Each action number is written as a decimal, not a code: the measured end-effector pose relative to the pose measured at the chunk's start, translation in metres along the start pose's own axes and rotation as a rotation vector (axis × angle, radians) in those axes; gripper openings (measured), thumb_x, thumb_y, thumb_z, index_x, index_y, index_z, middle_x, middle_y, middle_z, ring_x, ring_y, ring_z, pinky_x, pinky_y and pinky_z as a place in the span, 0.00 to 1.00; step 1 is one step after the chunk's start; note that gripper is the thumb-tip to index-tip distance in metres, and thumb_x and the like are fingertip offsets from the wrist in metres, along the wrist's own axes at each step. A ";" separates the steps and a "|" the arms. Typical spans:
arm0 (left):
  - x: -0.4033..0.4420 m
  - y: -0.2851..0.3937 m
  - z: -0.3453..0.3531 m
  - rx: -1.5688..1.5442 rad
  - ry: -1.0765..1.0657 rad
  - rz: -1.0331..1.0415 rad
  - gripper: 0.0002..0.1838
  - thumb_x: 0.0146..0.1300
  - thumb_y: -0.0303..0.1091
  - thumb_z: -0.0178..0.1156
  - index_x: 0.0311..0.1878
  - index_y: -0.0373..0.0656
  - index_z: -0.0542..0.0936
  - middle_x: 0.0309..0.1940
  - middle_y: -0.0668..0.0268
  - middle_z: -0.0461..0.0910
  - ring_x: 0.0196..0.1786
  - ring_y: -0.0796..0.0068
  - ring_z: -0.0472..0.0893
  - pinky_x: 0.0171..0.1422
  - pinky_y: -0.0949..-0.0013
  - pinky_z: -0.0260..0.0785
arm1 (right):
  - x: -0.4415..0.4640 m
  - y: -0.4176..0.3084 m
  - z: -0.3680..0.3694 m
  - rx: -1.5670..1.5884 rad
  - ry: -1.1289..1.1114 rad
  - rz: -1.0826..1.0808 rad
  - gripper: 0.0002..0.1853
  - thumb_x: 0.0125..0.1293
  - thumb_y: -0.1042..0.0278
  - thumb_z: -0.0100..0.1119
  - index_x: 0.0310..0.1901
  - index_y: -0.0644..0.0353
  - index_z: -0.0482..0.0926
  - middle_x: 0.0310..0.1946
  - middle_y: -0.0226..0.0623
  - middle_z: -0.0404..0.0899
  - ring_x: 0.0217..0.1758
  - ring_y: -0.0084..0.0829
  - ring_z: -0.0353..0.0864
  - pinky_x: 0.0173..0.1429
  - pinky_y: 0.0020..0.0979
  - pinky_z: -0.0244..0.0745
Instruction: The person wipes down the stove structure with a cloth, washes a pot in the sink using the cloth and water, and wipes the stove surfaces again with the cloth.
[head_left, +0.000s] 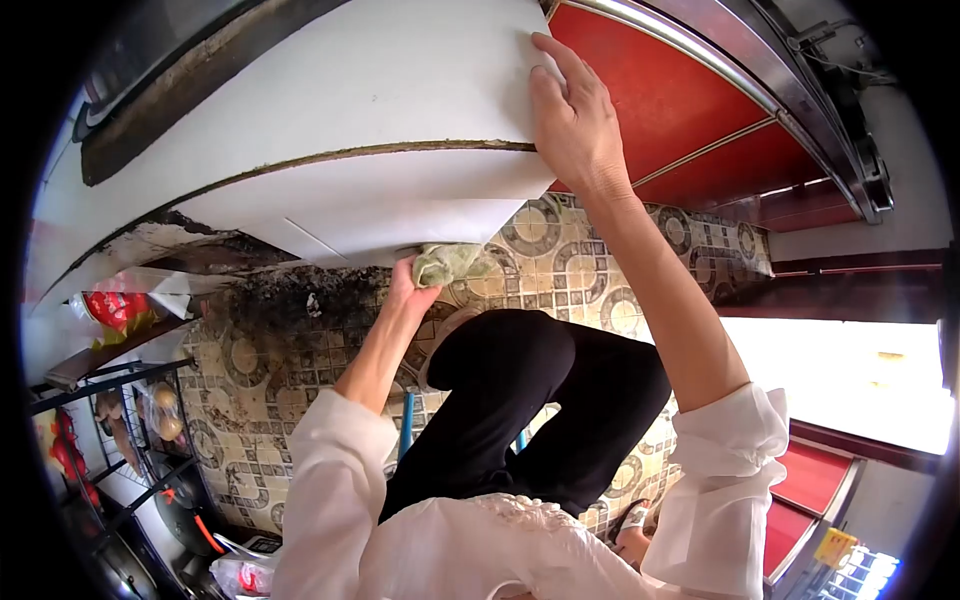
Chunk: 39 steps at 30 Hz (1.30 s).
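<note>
My left hand (407,286) is closed around a crumpled, greenish cleaning cloth (447,264). The cloth is at the bottom edge of a lower white surface (400,205); whether it presses on it I cannot tell. Higher up on the right, my right hand (580,115) grips the right edge of a large white panel (350,85), with some fingertips on its face. The panel's lower edge is worn and brown. Part of the right hand's grip is hidden.
Red cabinet fronts (680,85) stand to the right of the panel. Dark grime (290,305) covers the patterned floor tiles (245,420) at left. A black rack (130,480) with pans and food stands at lower left. A blue stool leg (406,425) shows beside my black trousers.
</note>
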<state>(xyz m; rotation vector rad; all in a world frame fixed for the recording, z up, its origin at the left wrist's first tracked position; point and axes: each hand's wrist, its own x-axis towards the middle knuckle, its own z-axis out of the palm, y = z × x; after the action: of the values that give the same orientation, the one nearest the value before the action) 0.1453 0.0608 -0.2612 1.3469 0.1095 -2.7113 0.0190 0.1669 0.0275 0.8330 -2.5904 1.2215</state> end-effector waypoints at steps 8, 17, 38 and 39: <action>-0.088 0.039 -0.007 0.175 -0.251 0.182 0.18 0.60 0.36 0.46 0.52 0.39 0.71 0.51 0.55 0.73 0.55 0.60 0.74 0.61 0.49 0.67 | -0.006 0.004 0.004 0.265 0.050 0.109 0.31 0.65 0.51 0.44 0.63 0.65 0.60 0.62 0.52 0.63 0.67 0.46 0.59 0.69 0.43 0.52; -0.089 0.025 0.013 0.215 -0.203 0.283 0.19 0.62 0.41 0.48 0.51 0.40 0.73 0.52 0.61 0.75 0.55 0.62 0.74 0.62 0.53 0.66 | -0.135 0.120 0.067 0.107 -0.090 0.163 0.24 0.53 0.64 0.66 0.49 0.65 0.71 0.47 0.49 0.74 0.52 0.44 0.75 0.55 0.40 0.72; -0.102 0.005 0.030 0.117 -0.321 0.210 0.18 0.64 0.36 0.49 0.54 0.37 0.72 0.53 0.59 0.75 0.58 0.63 0.73 0.65 0.56 0.63 | -0.119 0.122 0.089 -0.294 -0.093 -0.115 0.21 0.46 0.61 0.68 0.37 0.61 0.69 0.34 0.38 0.71 0.42 0.39 0.73 0.48 0.39 0.62; -0.117 -0.002 0.041 0.097 -0.317 0.206 0.17 0.64 0.35 0.49 0.53 0.37 0.72 0.53 0.59 0.75 0.58 0.64 0.73 0.65 0.57 0.63 | -0.120 0.120 0.091 -0.296 -0.083 -0.115 0.21 0.46 0.61 0.68 0.37 0.61 0.69 0.34 0.38 0.71 0.42 0.39 0.73 0.48 0.39 0.62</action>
<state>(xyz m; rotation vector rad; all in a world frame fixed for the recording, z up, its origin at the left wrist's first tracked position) 0.1831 0.0663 -0.1428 0.8748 -0.1796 -2.7369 0.0616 0.2106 -0.1552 0.9708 -2.6544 0.7632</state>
